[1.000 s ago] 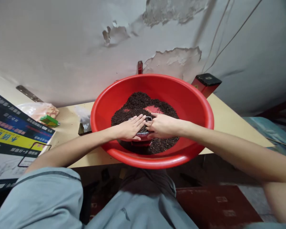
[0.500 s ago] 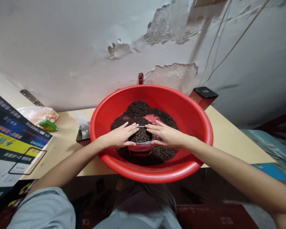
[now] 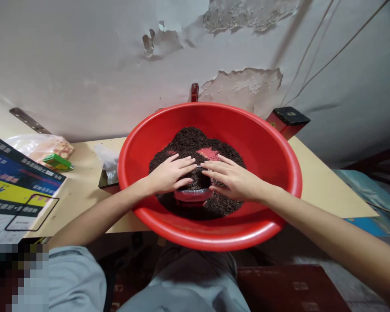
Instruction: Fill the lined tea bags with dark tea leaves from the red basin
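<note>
A large red basin (image 3: 214,240) holds a heap of small dark pellets (image 3: 190,138). Inside it, near the front of the heap, a small container with a clear plastic lining (image 3: 193,195) is filled with the same dark pellets. My left hand (image 3: 172,174) lies over the container's left side, palm down with its fingers spread. Over the right side rests my right hand (image 3: 232,177), its fingers also apart. The fingertips of both hands nearly meet above the container. Neither hand grips anything; contact with the pellets under the palms is hidden.
The basin stands on a pale wooden table (image 3: 328,186) against a peeling wall. At the left are a printed box (image 3: 16,186), a green packet (image 3: 57,162) and a plastic bag (image 3: 108,162). A red and black tin (image 3: 289,121) is behind the basin on the right.
Both hands have shifted slightly from the container's rim to over its contents, leaving more of its front lining visible. The view has also moved a little.
</note>
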### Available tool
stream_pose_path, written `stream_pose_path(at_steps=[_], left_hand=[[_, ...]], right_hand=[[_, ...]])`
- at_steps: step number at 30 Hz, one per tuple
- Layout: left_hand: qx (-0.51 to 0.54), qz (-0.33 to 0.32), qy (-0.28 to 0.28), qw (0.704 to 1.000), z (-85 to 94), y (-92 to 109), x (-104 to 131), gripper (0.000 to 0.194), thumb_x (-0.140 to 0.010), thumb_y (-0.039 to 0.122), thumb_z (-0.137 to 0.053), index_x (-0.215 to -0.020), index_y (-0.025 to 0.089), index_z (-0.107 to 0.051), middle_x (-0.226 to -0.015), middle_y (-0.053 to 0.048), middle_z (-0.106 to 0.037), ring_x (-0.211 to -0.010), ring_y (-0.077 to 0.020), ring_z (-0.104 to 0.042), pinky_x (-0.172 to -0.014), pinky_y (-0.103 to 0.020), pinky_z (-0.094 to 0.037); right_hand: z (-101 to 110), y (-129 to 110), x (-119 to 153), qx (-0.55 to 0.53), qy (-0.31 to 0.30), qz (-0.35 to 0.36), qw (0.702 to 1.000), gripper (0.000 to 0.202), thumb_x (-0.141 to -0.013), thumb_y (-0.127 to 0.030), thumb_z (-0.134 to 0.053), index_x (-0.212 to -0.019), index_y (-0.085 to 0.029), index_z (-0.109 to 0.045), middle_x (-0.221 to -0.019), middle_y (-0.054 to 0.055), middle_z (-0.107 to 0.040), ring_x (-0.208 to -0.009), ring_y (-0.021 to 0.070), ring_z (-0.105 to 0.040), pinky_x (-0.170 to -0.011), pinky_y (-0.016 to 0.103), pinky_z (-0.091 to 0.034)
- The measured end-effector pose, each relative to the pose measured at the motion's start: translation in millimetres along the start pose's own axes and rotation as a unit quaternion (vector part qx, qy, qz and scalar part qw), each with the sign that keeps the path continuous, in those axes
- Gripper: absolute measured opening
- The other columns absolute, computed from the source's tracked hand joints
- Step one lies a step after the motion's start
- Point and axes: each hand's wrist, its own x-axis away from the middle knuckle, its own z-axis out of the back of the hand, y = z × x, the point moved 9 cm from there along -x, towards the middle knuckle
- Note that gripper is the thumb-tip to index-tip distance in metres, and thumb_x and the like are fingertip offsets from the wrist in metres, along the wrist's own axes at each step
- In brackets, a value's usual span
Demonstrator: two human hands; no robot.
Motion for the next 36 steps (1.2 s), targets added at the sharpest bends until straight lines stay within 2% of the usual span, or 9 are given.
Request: stream_pose_path(at_steps=[2,5,9,12,18,23,28,32,36], left_hand=[[0.0,-0.016,-0.008,1.0,0.2,4.4,7.9,0.059,-0.107,0.044,-0.056,-0.156,0.011,-0.052,-0.162,-0.021,-0.049,-0.154,-0.0291,-0.044,-0.127,-0.052,-0.035],[-0.016,-0.057,-0.017,0.998,-1.1,15.9,22.6,0.055,-0.109,0.045,-0.052,-0.15,0.009,-0.058,-0.154,-0.02,-0.058,-0.149,-0.0303,-0.051,-0.126,-0.052,-0.037],[-0.04,-0.067,-0.019,0.997,-6.2,22.3,34.0,0.053,-0.109,0.043,-0.052,-0.147,0.007,-0.06,-0.15,-0.019,-0.063,-0.144,-0.0303,-0.058,-0.125,-0.052,-0.039],[-0.049,-0.07,-0.023,0.996,-9.2,24.8,32.6,0.055,-0.108,0.045,-0.054,-0.145,0.006,-0.062,-0.147,-0.021,-0.064,-0.142,-0.0311,-0.059,-0.125,-0.051,-0.039],[-0.042,-0.083,-0.036,0.995,-7.6,25.7,22.7,0.053,-0.107,0.047,-0.054,-0.14,0.007,-0.066,-0.141,-0.021,-0.069,-0.137,-0.0321,-0.064,-0.124,-0.049,-0.039],[-0.005,-0.102,-0.031,0.994,-1.6,24.6,19.7,0.047,-0.107,0.041,-0.055,-0.136,0.006,-0.068,-0.135,-0.02,-0.073,-0.129,-0.0306,-0.068,-0.122,-0.047,-0.043],[-0.015,-0.112,-0.032,0.993,-3.2,24.9,15.0,0.045,-0.106,0.041,-0.056,-0.132,0.007,-0.07,-0.13,-0.019,-0.075,-0.123,-0.0313,-0.071,-0.121,-0.049,-0.043],[-0.014,-0.107,-0.066,0.992,-8.6,19.0,10.0,0.043,-0.105,0.042,-0.058,-0.131,0.012,-0.072,-0.132,-0.018,-0.075,-0.121,-0.0297,-0.073,-0.123,-0.049,-0.041],[0.031,-0.093,-0.102,0.99,-9.7,7.4,11.8,0.034,-0.108,0.037,-0.054,-0.13,0.021,-0.073,-0.14,-0.013,-0.072,-0.129,-0.0262,-0.069,-0.128,-0.052,-0.034]], right_hand=[[-7.8,-10.8,-4.3,-0.006,-0.036,0.038,0.999,0.054,-0.099,-0.032,-0.067,-0.148,-0.009,-0.06,-0.151,0.024,-0.06,-0.147,0.0314,-0.053,-0.124,0.056,-0.041],[-22.2,-25.4,-8.0,-0.019,-0.092,0.088,0.992,0.063,-0.099,-0.042,-0.068,-0.151,-0.009,-0.056,-0.15,0.022,-0.061,-0.147,0.0311,-0.053,-0.125,0.054,-0.039],[-29.7,-25.8,-12.0,-0.027,-0.126,0.075,0.989,0.065,-0.099,-0.045,-0.068,-0.153,-0.011,-0.055,-0.151,0.021,-0.06,-0.145,0.0329,-0.056,-0.124,0.061,-0.038],[-29.0,-25.6,-18.0,-0.034,-0.143,0.071,0.987,0.063,-0.099,-0.046,-0.069,-0.149,-0.009,-0.058,-0.148,0.02,-0.063,-0.139,0.0338,-0.061,-0.124,0.064,-0.036],[-23.1,-25.2,-33.9,-0.037,-0.147,0.069,0.986,0.049,-0.098,-0.051,-0.069,-0.131,-0.016,-0.072,-0.137,0.015,-0.072,-0.125,0.0288,-0.071,-0.127,0.054,-0.034],[-24.8,-20.0,-39.9,-0.06,-0.192,0.063,0.978,0.041,-0.099,-0.051,-0.068,-0.126,-0.02,-0.075,-0.131,0.012,-0.076,-0.113,0.0275,-0.076,-0.126,0.059,-0.034],[-32.2,-16.3,-46.4,-0.06,-0.258,0.041,0.963,0.039,-0.099,-0.052,-0.068,-0.115,-0.018,-0.079,-0.114,0.011,-0.08,-0.108,0.0307,-0.077,-0.125,0.067,-0.03],[-33.5,-21.3,-47.6,-0.049,-0.241,0.042,0.968,0.035,-0.099,-0.049,-0.069,-0.111,-0.018,-0.08,-0.111,0.01,-0.081,-0.102,0.0285,-0.078,-0.125,0.063,-0.032],[-29.0,-20.0,-41.1,-0.061,-0.169,0.056,0.982,0.038,-0.099,-0.045,-0.069,-0.123,-0.017,-0.077,-0.129,0.014,-0.076,-0.116,0.0303,-0.075,-0.125,0.063,-0.033]])
